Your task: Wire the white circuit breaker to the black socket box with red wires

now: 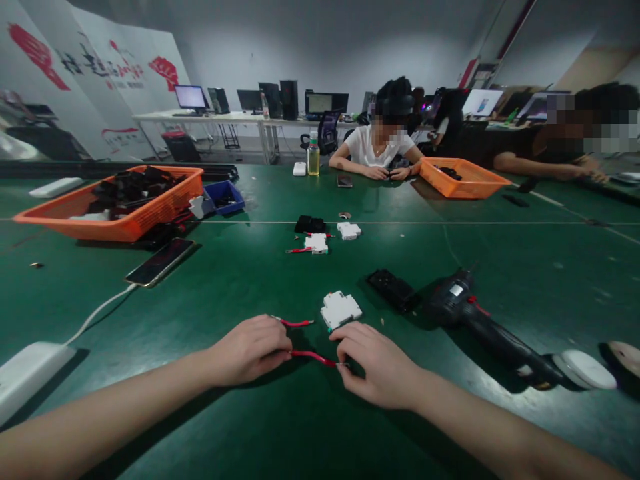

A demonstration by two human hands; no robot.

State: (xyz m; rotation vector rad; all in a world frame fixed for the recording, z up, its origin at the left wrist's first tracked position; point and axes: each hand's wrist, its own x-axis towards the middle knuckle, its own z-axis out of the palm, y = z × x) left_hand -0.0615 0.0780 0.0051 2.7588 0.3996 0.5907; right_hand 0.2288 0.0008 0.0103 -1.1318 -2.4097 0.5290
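Note:
My left hand (257,347) is closed on a short red wire (313,355), which runs out of its fingers to the right. Curled about the bare metal end of that wire is my right hand (375,363), its thumb below and its fingertips above. A second red wire (297,324) with a metal tip lies just beyond the left hand, partly hidden by it. Directly past my right fingertips rests a white circuit breaker (341,309), flat on its side, a bit of green at its near edge.
On the right lie a black power screwdriver (493,327) and a black case part (391,289). Farther off are a wired breaker (316,244) and another breaker (349,231). Orange baskets (135,230), a blue bin (233,208) and a phone (163,262) surround these. Two people sit opposite.

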